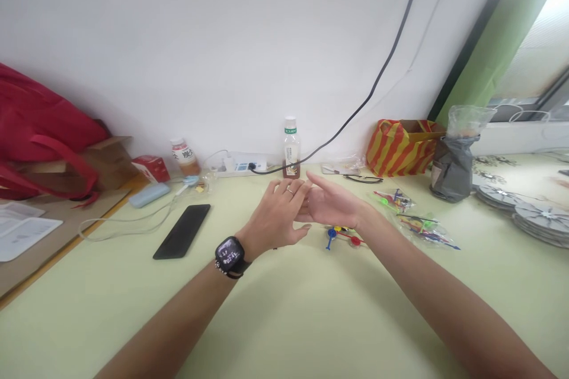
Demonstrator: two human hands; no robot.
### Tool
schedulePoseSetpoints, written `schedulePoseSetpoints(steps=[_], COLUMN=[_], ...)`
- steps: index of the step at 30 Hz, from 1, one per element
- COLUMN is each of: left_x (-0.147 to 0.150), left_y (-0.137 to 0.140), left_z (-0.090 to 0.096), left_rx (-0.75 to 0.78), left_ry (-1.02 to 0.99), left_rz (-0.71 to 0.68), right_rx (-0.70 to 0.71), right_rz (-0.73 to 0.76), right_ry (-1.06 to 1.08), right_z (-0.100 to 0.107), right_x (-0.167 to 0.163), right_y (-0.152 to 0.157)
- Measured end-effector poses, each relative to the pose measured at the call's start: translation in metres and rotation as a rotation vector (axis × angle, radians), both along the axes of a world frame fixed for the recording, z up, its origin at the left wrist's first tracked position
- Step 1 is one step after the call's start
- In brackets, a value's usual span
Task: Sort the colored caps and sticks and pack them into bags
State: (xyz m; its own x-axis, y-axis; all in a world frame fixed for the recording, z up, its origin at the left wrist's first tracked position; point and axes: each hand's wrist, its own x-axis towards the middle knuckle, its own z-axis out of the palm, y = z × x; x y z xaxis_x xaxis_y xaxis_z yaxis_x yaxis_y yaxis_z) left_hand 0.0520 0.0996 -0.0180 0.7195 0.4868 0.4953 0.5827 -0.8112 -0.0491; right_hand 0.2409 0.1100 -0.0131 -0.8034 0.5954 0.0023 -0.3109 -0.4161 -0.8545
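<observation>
My left hand (276,213), back side up with a ring on one finger, meets my right hand (331,201) over the middle of the table. A smartwatch (230,253) is on my left wrist. The right palm is turned upward and the left fingers lie over its fingers, partly hiding them. Both hands have fingers stretched out, and I see nothing held in either. Just under the right hand lie small plastic pieces (342,237) in blue, red and yellow, partly covered by it.
A phone (182,231) lies to the left. A drink bottle (291,148) stands by the wall near a power strip (242,163) with a black cable. To the right are bagged plastic pieces (424,228), a striped bag (395,151), a grey bag (453,169) and stacked discs (544,222).
</observation>
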Motion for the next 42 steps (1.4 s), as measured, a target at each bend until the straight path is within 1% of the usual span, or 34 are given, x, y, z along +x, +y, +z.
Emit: schedulePoseSetpoints(steps=[4,6,7,9,11,12,13,15,17,19,22,26,31,35,42], left_x=[-0.012,-0.020,-0.025,-0.035,-0.045,-0.050,-0.054,-0.059,-0.061,-0.060,-0.057,-0.057,-0.060,-0.060,-0.056], left_y=[0.009,0.016,0.020,0.028,0.036,0.040,0.043,0.049,0.052,0.052,0.051,0.051,0.053,0.052,0.049], left_z=[0.002,0.003,0.003,0.003,0.002,0.000,-0.002,-0.007,-0.011,-0.012,-0.008,-0.003,-0.006,-0.007,-0.006], left_rx=[-0.074,-0.107,-0.134,-0.230,-0.331,-0.381,-0.440,-0.546,-0.638,-0.722,-0.811,-0.890,-0.990,-1.032,-1.074], left_ry=[-0.026,-0.034,-0.037,-0.039,-0.074,-0.090,-0.103,-0.130,-0.154,-0.187,-0.234,-0.277,-0.312,-0.327,-0.339], left_rz=[0.004,0.017,0.027,0.045,0.061,0.067,0.069,0.071,0.061,0.042,0.013,-0.032,-0.076,-0.096,-0.132], right_rx=[0.151,0.302,0.400,0.597,0.764,0.834,0.892,0.960,0.980,0.994,1.011,0.979,0.829,0.817,0.785], right_rz=[-0.083,-0.158,-0.200,-0.297,-0.363,-0.357,-0.325,-0.206,-0.114,-0.074,-0.092,-0.212,-0.307,-0.387,-0.533], right_ry=[-0.173,-0.324,-0.418,-0.638,-0.869,-0.971,-1.055,-1.154,-1.232,-1.315,-1.390,-1.334,-1.281,-1.255,-1.120], right_z=[0.013,0.022,0.027,0.032,0.030,0.026,0.020,0.004,-0.012,-0.023,-0.025,-0.009,0.013,0.024,0.042], right_x=[0.012,0.027,0.035,0.053,0.065,0.068,0.069,0.064,0.055,0.047,0.044,0.056,0.073,0.081,0.086], right_y=[-0.003,-0.003,-0.002,0.001,0.008,0.012,0.016,0.023,0.027,0.028,0.027,0.025,0.022,0.017,0.004])
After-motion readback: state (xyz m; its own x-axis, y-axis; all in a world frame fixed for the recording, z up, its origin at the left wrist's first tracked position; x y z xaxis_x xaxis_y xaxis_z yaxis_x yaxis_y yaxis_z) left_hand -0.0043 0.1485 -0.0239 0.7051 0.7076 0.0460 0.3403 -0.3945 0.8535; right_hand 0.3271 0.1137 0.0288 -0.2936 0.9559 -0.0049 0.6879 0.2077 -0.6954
